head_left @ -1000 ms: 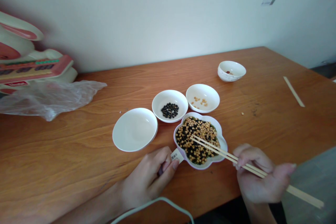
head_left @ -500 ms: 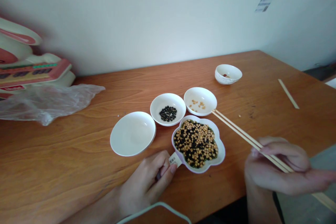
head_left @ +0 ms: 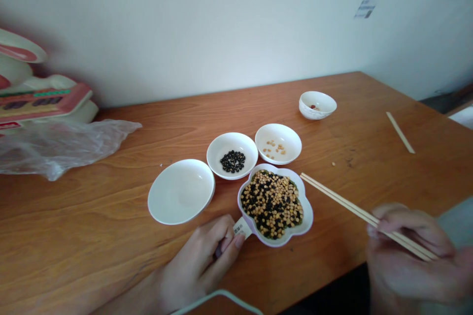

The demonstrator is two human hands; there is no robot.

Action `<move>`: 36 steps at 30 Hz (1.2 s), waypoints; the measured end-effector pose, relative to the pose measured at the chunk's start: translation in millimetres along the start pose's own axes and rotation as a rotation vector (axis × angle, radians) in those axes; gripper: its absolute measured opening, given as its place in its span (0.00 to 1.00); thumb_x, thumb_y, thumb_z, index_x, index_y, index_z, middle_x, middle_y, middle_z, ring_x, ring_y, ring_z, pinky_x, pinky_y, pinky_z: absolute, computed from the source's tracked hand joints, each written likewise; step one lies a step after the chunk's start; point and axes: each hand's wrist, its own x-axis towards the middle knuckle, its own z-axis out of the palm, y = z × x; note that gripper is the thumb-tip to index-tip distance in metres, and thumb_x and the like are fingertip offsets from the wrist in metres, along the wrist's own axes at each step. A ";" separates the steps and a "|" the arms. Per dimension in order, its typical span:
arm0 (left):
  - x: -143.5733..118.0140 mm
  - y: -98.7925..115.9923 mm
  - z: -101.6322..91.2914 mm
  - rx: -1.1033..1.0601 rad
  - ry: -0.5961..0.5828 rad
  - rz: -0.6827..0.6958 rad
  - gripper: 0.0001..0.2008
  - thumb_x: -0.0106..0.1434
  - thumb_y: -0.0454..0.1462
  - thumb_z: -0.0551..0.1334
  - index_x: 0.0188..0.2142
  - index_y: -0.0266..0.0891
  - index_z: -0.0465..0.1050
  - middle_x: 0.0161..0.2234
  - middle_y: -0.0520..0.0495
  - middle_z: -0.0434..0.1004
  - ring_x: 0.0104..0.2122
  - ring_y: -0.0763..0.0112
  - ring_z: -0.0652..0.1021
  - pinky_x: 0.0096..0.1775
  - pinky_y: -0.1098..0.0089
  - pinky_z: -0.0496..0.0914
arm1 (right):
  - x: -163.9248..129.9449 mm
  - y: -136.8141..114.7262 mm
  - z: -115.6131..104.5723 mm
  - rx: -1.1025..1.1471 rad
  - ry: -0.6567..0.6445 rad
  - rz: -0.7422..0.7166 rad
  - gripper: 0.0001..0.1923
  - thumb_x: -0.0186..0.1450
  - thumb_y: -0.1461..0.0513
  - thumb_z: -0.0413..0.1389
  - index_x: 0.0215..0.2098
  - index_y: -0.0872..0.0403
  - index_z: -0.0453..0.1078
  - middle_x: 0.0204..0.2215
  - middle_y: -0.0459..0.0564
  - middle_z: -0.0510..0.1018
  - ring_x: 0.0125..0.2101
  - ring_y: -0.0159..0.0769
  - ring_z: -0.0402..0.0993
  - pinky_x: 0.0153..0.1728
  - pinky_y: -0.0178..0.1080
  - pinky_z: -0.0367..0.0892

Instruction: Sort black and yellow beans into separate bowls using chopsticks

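My left hand [head_left: 207, 256] is closed round the handle of a flower-shaped dish [head_left: 307, 210] with a pale purple rim. Mixed black and yellow beans [head_left: 271, 204] fill this dish. In my right hand [head_left: 410, 251], a pair of chopsticks [head_left: 338, 200] is gripped with the tips close together, just beyond the dish's right side; no bean shows between them. Behind the dish, one white bowl [head_left: 216, 150] holds black beans [head_left: 232, 161], and another white bowl [head_left: 293, 142] beside it holds several yellow beans [head_left: 274, 148]. An empty white bowl [head_left: 181, 192] sits to the left.
A smaller white bowl [head_left: 312, 112] with a few bits inside stands further back. A pale stick [head_left: 400, 132] lies at the right, and a stray crumb [head_left: 333, 164] nearer the bowls. At the left are a plastic bag [head_left: 74, 142] and a rabbit-shaped toy keyboard [head_left: 48, 101]. A pale cord [head_left: 221, 293] crosses in front.
My right hand and the chopsticks have drawn back toward me and to the right, the tips leaving the rim of the yellow-bean bowl. My left hand keeps its hold. The view has shifted slightly.
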 end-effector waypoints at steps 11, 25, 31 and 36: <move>-2.4 -3.0 0.7 -0.025 -0.032 -0.045 0.14 0.79 0.40 0.53 0.33 0.43 0.56 0.31 0.54 0.64 0.28 0.74 0.63 0.31 0.71 0.60 | -8.2 -47.2 8.8 -0.273 -0.385 0.320 0.45 0.67 0.29 0.32 0.20 0.50 0.71 0.20 0.51 0.71 0.24 0.41 0.66 0.26 0.43 0.60; -2.1 -4.4 1.4 -0.029 -0.021 -0.034 0.14 0.79 0.39 0.53 0.33 0.43 0.55 0.31 0.54 0.63 0.29 0.74 0.63 0.32 0.70 0.60 | -10.3 -48.0 -4.0 -0.310 -0.403 0.292 0.43 0.67 0.29 0.34 0.23 0.49 0.72 0.21 0.52 0.72 0.25 0.44 0.67 0.26 0.45 0.56; -1.6 -5.8 2.5 -0.040 -0.016 -0.026 0.14 0.79 0.39 0.53 0.33 0.44 0.55 0.31 0.54 0.62 0.29 0.73 0.62 0.32 0.71 0.61 | -10.9 -46.9 -1.8 -0.314 -0.407 0.258 0.43 0.68 0.30 0.31 0.24 0.49 0.71 0.23 0.50 0.74 0.27 0.42 0.68 0.27 0.42 0.58; -2.3 -8.8 3.1 -0.071 -0.017 -0.013 0.13 0.79 0.38 0.53 0.34 0.44 0.56 0.32 0.54 0.65 0.29 0.73 0.63 0.32 0.71 0.61 | -12.8 -45.1 -1.0 -0.294 -0.446 0.272 0.43 0.69 0.31 0.28 0.25 0.48 0.70 0.23 0.49 0.73 0.27 0.42 0.68 0.28 0.42 0.59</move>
